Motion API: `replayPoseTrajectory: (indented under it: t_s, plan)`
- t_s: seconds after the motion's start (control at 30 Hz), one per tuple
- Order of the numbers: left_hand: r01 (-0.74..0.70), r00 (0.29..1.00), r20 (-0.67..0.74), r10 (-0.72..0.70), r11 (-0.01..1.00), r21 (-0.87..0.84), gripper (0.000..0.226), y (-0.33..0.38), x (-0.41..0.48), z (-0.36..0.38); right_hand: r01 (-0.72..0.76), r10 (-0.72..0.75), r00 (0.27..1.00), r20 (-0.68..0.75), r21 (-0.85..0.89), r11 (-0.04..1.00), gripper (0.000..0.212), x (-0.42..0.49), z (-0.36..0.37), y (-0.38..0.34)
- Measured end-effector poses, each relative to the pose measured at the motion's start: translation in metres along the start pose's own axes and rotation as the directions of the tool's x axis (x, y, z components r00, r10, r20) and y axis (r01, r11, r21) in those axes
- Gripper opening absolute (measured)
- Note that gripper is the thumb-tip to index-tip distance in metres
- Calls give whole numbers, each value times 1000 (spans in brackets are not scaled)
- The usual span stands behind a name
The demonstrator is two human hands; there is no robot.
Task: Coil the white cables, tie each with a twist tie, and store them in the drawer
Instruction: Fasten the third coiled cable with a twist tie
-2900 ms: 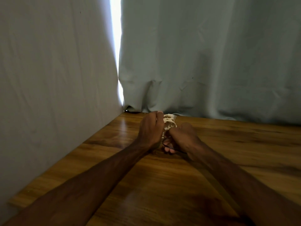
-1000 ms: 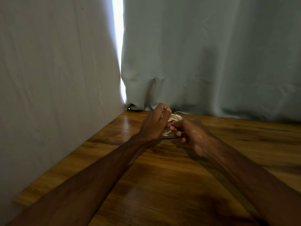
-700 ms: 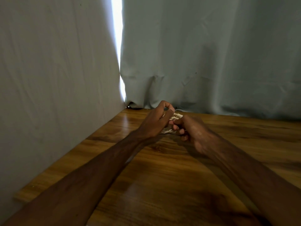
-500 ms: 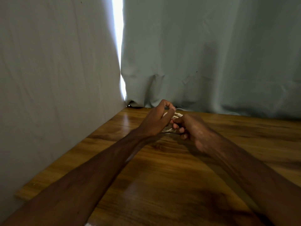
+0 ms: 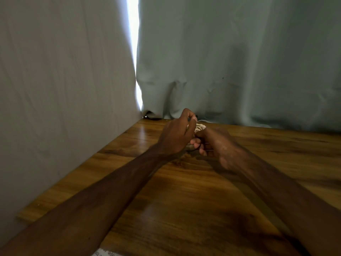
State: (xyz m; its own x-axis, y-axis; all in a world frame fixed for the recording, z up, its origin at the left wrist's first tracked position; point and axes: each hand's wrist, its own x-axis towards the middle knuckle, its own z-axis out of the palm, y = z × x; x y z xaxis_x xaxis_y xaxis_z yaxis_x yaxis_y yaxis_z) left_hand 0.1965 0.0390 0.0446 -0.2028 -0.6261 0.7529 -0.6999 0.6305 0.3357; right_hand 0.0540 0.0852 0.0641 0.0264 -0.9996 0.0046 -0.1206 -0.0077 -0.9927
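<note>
Cloth of a pale grey-green, creased and hanging as a side curtain (image 5: 64, 89), runs along the left edge of the glossy brown wooden bench (image 5: 184, 209). At the near edge, just right of the near left corner, a scrap of white printed paper (image 5: 105, 253) pokes into view; its print is too blurred to read. A bright slit of daylight (image 5: 133, 52) stands above the far left corner, at the side curtain's end. The bare left forearm (image 5: 92, 200) stretches from the near left corner toward the far edge, and the left grip (image 5: 176, 136), a bare hand, is near the far left corner, a little in from the far edge. Its fingers are curled, the forefinger arched over the top, and they clasp the left side of a small coil of off-white cable (image 5: 199, 127). The coil sits between the two hands, low over the bench; the hands hide its underside, so I cannot tell whether it rests on the wood. A thin white strand (image 5: 202, 120) shows just beyond the coil, toward the far edge. The right grip (image 5: 215, 145), also a bare hand, touches the left one; its fingers (image 5: 195, 142) are curled in and pinch the right side of the coil. The bare right forearm (image 5: 276, 191) comes in from the near right corner. Behind it a back curtain (image 5: 249, 61) of the same pale cloth hangs along the far edge
</note>
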Motion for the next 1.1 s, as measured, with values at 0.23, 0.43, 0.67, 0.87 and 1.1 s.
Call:
replayPoseTrajectory:
  t_s: [0.23, 0.43, 0.67, 0.87, 1.1]
  plan:
    - [9, 996, -91, -6, 999, 31, 23, -5, 3, -4, -48, 52, 997, 61, -62, 997, 16, -5, 0, -2]
    - [97, 988, -132, -86, 992, 76, 25, -11, 6, -8, 48, -42, 996, 79, -75, 996, 13, -6, -2, -9]
    - [165, 985, -61, -161, 984, 73, 21, -21, 4, -12, 202, -231, 920, 316, 124, 972, 27, -6, -12, -25]
    - [144, 989, 24, -143, 988, -48, 20, -8, 1, -6, 492, -481, 858, 183, -20, 870, 17, -2, -31, -26]
    - [134, 981, 181, -75, 930, -343, 19, 10, -4, 2, 711, -739, 672, -47, -239, 661, 19, 12, -63, -32]
